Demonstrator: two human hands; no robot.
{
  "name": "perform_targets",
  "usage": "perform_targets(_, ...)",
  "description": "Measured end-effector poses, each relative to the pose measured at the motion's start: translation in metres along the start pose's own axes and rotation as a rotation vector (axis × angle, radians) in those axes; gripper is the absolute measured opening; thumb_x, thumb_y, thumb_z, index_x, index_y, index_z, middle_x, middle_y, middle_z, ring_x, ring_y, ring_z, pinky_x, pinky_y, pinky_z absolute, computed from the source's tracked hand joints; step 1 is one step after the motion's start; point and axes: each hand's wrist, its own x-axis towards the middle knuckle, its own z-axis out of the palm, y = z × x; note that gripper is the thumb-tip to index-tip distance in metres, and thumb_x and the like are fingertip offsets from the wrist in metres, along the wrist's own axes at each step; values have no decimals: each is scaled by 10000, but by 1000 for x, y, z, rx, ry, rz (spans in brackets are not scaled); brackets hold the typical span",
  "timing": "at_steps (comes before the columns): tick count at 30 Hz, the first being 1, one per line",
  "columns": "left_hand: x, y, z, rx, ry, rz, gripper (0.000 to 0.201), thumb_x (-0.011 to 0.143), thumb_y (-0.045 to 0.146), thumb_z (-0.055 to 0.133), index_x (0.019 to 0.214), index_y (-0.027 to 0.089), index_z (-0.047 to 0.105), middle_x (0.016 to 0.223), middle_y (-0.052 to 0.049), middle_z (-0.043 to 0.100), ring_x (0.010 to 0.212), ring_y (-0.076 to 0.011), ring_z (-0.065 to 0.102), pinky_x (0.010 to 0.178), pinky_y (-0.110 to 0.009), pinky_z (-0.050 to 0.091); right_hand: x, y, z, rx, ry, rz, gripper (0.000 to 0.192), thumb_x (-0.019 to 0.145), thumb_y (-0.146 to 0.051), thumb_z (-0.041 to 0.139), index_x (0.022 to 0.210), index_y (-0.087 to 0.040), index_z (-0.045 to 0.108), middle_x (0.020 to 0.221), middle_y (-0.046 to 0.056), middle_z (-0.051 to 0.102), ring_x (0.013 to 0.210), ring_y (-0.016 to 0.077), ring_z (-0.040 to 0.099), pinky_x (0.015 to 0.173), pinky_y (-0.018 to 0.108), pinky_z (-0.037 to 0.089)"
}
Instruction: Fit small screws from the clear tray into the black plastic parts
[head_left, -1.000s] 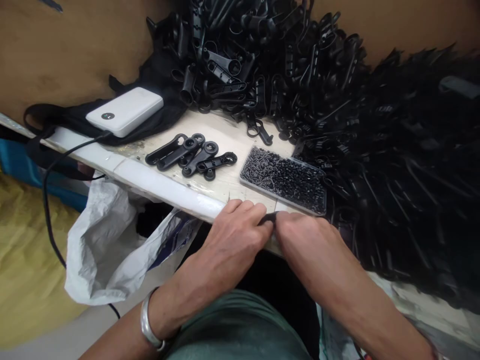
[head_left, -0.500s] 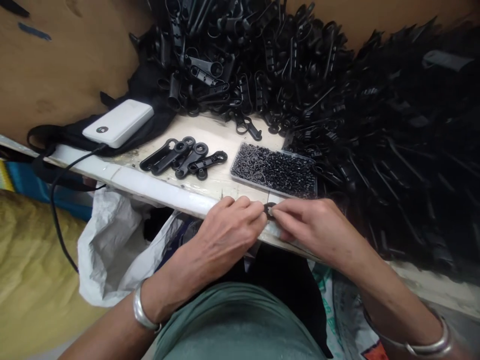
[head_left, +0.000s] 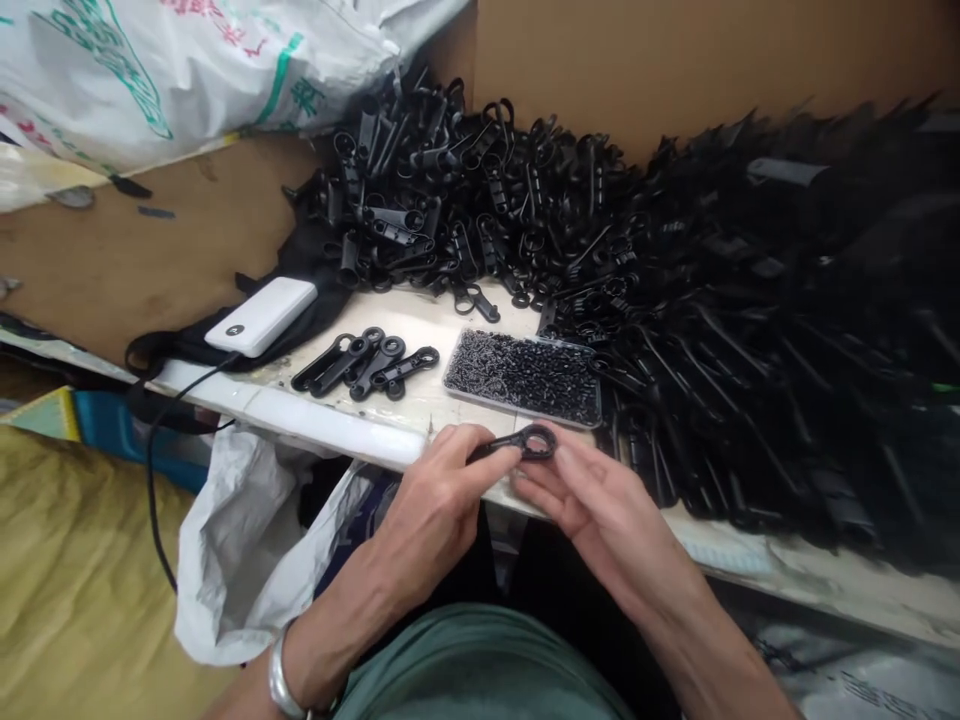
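Between my hands, at the table's front edge, is a black plastic handle-like part with a ring end. My left hand is closed around its narrow end, with thumb and fingers pinching it. The thumb and fingertips of my right hand close on the rim of the ring. Just behind lies a clear shallow box filled with small dark pieces. A small group of similar black parts lies to the left of the box.
A big heap of black plastic parts covers the back and right of the table. A white power bank with a black cable rests on black cloth at left. A white sack hangs below the edge; a printed sack sits at upper left.
The black part has come up into plainer view, its ring showing between my hands. My right hand has turned more palm-up. The camera view has shifted, showing more of the back.
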Motion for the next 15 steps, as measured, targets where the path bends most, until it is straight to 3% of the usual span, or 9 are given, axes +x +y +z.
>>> perform_targets(5,-2,8,-7,169,-90,108,350,909,27,337,1170,154,532,1100,-105,543,907,-188,491,808,-348,495,8,1,-3,95,29,-39,312,814,-258,745,1099,-156,668,996,78,684,919,199,668,918,368,531)
perform_targets(9,0,10,-10,205,-172,126,345,910,32,339,1181,146,519,1104,-111,547,882,-189,490,776,-342,507,10,0,-5,95,56,-37,340,791,-249,765,1097,-140,663,987,86,685,860,208,681,865,375,560)
perform_targets(15,2,7,7,85,101,111,462,862,-24,392,1262,190,481,1141,-104,519,993,-177,507,836,-297,499,11,-13,1,46,93,-75,447,782,-291,772,1161,-115,614,947,76,688,806,172,678,787,307,579)
